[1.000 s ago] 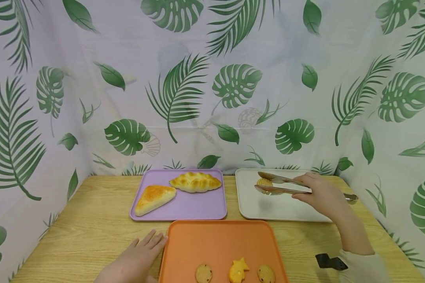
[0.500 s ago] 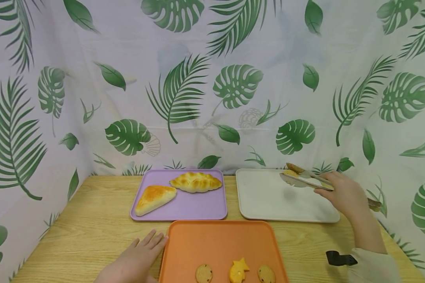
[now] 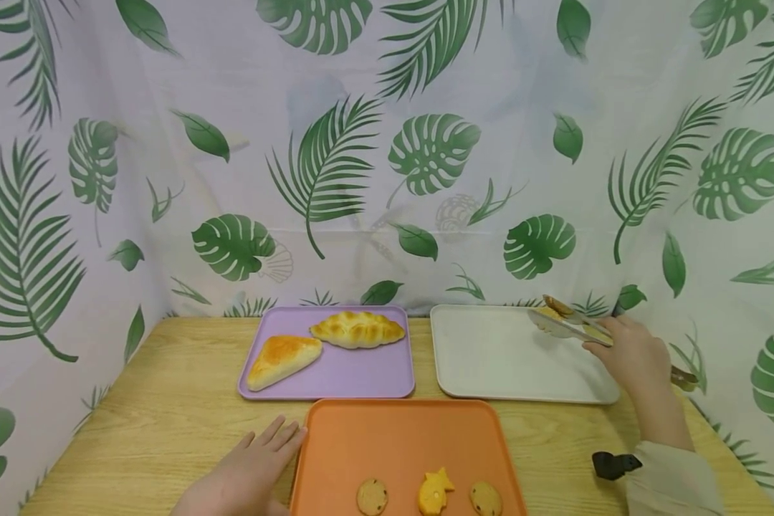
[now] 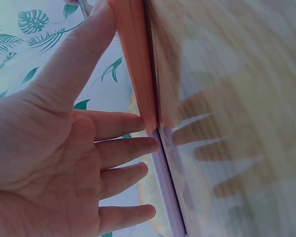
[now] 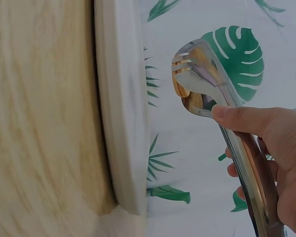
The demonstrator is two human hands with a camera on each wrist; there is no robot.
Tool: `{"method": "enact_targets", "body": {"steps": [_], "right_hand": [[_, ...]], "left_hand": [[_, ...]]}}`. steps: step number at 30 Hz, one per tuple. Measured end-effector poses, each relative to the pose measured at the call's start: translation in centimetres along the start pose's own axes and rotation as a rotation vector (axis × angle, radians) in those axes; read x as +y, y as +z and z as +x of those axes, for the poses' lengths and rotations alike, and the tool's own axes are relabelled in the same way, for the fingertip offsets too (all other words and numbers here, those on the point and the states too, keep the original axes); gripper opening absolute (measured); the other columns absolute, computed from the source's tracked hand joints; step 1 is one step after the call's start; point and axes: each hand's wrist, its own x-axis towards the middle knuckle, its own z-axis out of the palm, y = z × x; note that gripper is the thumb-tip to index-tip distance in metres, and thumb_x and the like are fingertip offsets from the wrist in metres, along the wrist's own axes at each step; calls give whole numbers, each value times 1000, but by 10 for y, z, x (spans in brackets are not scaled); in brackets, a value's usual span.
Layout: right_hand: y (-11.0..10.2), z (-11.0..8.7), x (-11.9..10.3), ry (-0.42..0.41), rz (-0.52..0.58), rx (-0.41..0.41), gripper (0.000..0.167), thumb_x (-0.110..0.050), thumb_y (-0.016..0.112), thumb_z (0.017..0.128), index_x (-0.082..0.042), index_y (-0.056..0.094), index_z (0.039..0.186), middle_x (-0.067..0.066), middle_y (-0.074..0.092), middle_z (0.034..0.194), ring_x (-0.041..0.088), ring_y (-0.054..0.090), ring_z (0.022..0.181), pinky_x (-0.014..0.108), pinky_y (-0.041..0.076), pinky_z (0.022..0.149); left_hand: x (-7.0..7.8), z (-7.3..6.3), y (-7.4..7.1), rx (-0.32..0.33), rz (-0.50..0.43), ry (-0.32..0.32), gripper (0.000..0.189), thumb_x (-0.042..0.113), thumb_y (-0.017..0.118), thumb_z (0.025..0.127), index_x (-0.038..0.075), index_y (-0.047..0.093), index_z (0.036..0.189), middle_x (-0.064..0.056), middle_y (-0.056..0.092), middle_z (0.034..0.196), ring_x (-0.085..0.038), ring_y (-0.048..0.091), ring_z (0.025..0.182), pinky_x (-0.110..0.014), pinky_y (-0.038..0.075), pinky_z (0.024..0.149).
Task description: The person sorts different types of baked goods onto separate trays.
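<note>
My right hand grips a pair of metal tongs, thumb on one arm and fingers round the other. Between the tong tips sits a small golden-yellow biscuit, mostly hidden by the metal. Tongs and biscuit hang over the back right part of the white tray, clear of its surface. My left hand lies by the left edge of the orange tray, its fingers straight. In the left wrist view, the thumb and fingertips touch or nearly touch that tray's rim.
On the orange tray lie two round cookies and a yellow fish-shaped biscuit. A purple tray at the back left bears a triangular bread and a ridged bread. Leaf-print cloth walls the wooden table.
My right hand has carried the tongs and biscuit rightward and slightly back over the white tray, slowing in the last half second. The left hand has stayed put.
</note>
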Motion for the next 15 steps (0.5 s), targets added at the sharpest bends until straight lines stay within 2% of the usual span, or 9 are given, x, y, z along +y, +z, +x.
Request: {"method": "enact_targets", "body": {"steps": [5, 11, 15], "right_hand": [[9, 7, 8, 59, 30, -24, 48, -31, 75, 83, 0, 62, 117, 28, 62, 108, 47, 59, 91, 54, 46, 57], [19, 19, 16, 133, 20, -153, 55, -35, 70, 86, 3, 57, 124, 30, 57, 119, 51, 54, 104, 62, 44, 73], [23, 25, 20, 148, 19, -209, 57, -36, 68, 87, 4, 56, 127, 32, 55, 126, 53, 52, 110, 67, 42, 79]], "left_hand": [[0, 1, -1, -11, -7, -5, 107, 53, 81, 65, 2, 38, 148, -18, 37, 155, -42, 27, 146, -68, 27, 111], [0, 2, 0, -12, 26, -5, 108, 55, 81, 65, 1, 38, 148, -18, 38, 154, -41, 29, 145, -68, 29, 110], [0, 4, 0, -10, 49, -14, 105, 52, 82, 65, 2, 39, 148, -17, 39, 154, -40, 29, 145, -67, 31, 110]]}}
